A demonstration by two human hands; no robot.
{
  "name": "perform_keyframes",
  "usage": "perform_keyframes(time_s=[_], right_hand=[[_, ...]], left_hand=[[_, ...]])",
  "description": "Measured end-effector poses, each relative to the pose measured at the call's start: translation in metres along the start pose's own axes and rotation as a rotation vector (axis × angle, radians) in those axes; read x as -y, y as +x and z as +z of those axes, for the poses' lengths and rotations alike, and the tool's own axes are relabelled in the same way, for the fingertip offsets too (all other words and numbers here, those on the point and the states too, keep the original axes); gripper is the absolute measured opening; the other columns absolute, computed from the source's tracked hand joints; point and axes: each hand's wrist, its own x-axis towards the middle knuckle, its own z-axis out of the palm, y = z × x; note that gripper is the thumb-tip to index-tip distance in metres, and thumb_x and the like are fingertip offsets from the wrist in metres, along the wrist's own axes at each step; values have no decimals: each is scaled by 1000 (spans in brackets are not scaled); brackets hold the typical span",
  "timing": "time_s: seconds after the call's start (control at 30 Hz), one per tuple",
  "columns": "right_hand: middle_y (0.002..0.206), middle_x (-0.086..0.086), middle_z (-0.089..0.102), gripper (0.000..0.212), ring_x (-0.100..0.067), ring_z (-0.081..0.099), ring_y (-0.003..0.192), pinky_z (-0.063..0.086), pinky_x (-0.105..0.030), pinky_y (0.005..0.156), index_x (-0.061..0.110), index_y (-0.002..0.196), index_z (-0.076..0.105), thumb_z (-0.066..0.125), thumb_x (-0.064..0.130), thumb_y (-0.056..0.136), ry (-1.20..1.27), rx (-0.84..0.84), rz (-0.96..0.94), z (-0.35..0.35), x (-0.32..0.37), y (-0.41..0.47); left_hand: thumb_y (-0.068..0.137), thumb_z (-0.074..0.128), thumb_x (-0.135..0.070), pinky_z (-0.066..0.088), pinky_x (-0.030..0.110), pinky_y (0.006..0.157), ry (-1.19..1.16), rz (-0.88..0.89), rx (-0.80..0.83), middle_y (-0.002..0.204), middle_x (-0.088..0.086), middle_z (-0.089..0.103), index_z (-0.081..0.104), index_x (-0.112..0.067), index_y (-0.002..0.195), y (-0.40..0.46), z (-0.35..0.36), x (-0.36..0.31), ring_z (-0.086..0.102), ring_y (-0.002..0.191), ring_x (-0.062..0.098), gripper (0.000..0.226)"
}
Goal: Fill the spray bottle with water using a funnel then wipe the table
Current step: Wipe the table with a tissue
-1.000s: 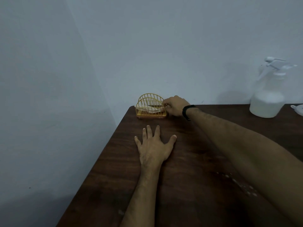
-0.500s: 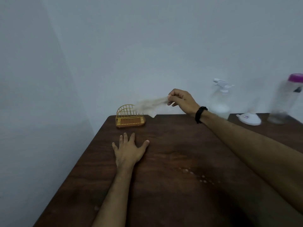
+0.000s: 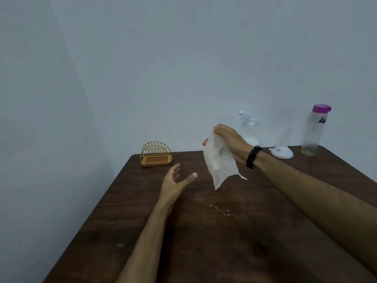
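My right hand [image 3: 230,140] pinches the top edge of a thin white tissue [image 3: 219,163], which hangs down above the dark wooden table [image 3: 204,242]. Left of the tissue, my left hand [image 3: 175,182] is raised off the table, palm turned inward, fingers spread and holding nothing. A clear spray bottle [image 3: 250,129] with a white trigger head stands at the table's far edge, partly behind my right hand. Beside it a white funnel [image 3: 281,152] lies upside down. A patch of small water droplets [image 3: 223,211] sits on the wood below the tissue.
A yellow wire napkin holder [image 3: 156,155] stands at the far left corner, with no tissue showing in it. A clear water bottle [image 3: 314,129] with a purple cap stands at the far right. Plain walls close in behind and to the left.
My right hand pulled the tissue out of the yellow holder and carried it right, so it now hangs vertically. My left hand lifted off the table and turned its palm inward.
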Motion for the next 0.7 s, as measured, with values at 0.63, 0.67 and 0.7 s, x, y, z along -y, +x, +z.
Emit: perform_keyframes(time_s=[0.63,0.67,0.7], right_hand=[[129,-4,49,52,-20,48,118,44,-26,88,17,129,47,66,10,82,-1167,-340,-103,-17,-51,-87],[130,-2,51,49,-18,49,119,45,-26,94,18,130,49,66,14,84,-1137,-274,-159,-13,-56,-95],[131,1,54,44,-15,51,119,46,-29,99,20,129,52,66,20,87,-1115,-165,-183,-10,-60,-103]], left_hand=[[70,88,-11,54,34,85,360,-124,73,124,-1,58,53,-20,129,-39,42,-24,57,114,20,69],[71,87,-13,53,33,85,405,-110,46,128,-1,56,53,-20,130,-39,38,-18,56,117,20,69],[72,87,-14,53,34,87,440,-92,12,132,-1,55,55,-20,131,-38,34,-12,55,118,19,67]])
